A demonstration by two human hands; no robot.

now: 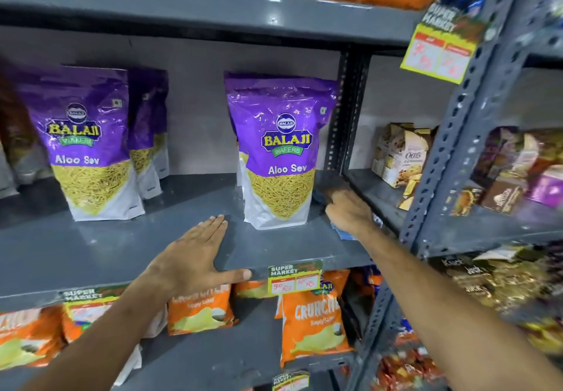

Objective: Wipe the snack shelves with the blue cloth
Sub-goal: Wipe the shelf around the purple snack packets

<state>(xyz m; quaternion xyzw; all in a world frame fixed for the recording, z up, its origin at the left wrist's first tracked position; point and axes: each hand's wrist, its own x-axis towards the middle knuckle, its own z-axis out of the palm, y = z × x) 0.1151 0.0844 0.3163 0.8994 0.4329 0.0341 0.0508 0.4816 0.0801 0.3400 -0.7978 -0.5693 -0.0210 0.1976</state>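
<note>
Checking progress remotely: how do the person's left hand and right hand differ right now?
The left hand lies flat and open on the grey shelf, holding nothing; the right hand presses the blue cloth. The left hand sits near the shelf's front edge, left of the Aloo Sev pouch; the right hand is right of the pouch, by the upright. Both rest on the same shelf.

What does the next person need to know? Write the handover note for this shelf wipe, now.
Left hand: flat and open on the front of the grey shelf, holding nothing.
Right hand: pressing the blue cloth onto the shelf's right end, beside the right Aloo Sev bag.
Done: cannot tell how much has been wiped.
Left: likely around and under the bags, then the other shelves.
</note>
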